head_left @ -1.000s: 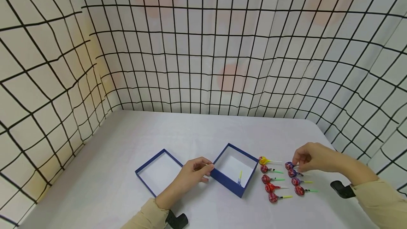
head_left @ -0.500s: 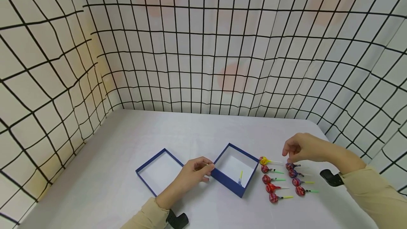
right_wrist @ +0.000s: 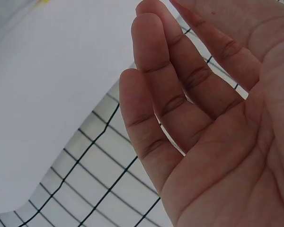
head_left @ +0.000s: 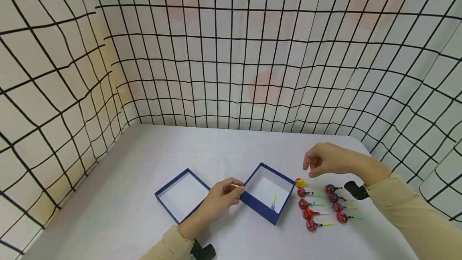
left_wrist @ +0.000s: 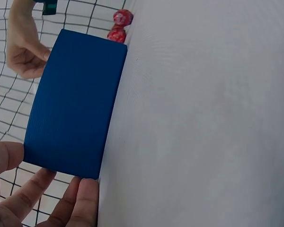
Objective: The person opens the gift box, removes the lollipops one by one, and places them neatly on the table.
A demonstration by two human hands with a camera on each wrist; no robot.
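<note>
My left hand (head_left: 224, 196) grips the left corner of an open blue box (head_left: 260, 208) with a white inside. In the left wrist view, its thumb and fingertips lie along the end of the blue wall (left_wrist: 75, 104). Inside the box, a yellow stick (head_left: 274, 198) with a clear bluish wrapping stands near the front corner; its lower end is hidden. My right hand (head_left: 326, 159) hovers just above a yellow lollipop (head_left: 300, 182), fingers loosely bent and nothing visible in them. In the right wrist view, the palm and curved fingers (right_wrist: 151, 42) show.
Red lollipops (head_left: 310, 214) form a column beside the box under the yellow one. Further right lies a second column of purple and red lollipops (head_left: 337, 207). A matching blue-rimmed lid (head_left: 182, 193) lies left. Black-grid wall (head_left: 231, 71) encloses the white table (head_left: 144, 163).
My right hand has left the top of the right lollipop column, rising and moving left to above the yellow lollipop. The left hand has stayed at the box corner.
</note>
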